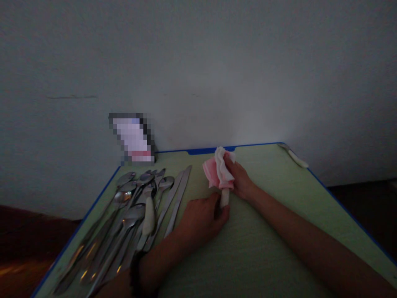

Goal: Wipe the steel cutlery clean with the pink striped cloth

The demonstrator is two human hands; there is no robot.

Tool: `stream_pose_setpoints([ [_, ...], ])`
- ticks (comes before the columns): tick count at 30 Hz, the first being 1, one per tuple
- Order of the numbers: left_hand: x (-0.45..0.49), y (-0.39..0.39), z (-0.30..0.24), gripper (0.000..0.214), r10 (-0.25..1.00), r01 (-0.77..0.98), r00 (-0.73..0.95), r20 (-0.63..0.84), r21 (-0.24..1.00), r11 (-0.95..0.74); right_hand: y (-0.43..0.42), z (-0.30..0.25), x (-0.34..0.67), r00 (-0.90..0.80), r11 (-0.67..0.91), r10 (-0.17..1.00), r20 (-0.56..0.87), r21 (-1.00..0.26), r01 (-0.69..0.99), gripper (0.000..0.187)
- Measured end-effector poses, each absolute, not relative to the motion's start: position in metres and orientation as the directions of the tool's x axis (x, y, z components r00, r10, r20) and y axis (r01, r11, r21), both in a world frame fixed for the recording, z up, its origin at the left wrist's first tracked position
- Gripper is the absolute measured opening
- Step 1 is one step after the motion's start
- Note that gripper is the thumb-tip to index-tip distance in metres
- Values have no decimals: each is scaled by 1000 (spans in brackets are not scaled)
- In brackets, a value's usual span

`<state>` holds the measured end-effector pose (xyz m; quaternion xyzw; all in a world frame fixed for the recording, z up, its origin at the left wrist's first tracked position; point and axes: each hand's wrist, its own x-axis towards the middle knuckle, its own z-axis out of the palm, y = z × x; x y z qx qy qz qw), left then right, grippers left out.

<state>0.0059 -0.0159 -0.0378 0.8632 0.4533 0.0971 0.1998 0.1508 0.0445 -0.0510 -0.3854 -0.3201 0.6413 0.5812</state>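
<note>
Left hand (203,216), thumb and fingers closed, grips a pale handle (225,198) just right of and below frame center, while the right hand (241,177), fingers curled, clasps a pink-and-white cloth (212,171) covering the handle's upper end.

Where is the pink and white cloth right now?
In the head view, the pink and white cloth is just right of centre, in the right hand, beside the pale handle that the left hand holds.

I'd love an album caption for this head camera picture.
Left hand grips a pale handle, right hand a pink and white cloth covering its far end, beside assorted cutlery.
</note>
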Motion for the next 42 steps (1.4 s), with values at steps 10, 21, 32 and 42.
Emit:
stream_pose_setpoints([
  [10,5,-15,-38,25,822,710,569,21,492,-504,47,-56,151,-116,-140,989,-92,-837,-528,24],
  [21,4,-15,-36,25,811,719,585,-22,477,-506,47,-66,153,116,127,987,111,-981,-145,33],
  [32,1,-13,-33,27,803,673,596,-20,557,-486,43,-59,156,246,149,954,173,-982,115,50],
  [42,2,-13,-31,29,812,695,583,-40,543,-472,47,-62,157,234,162,959,160,-987,8,35],
])
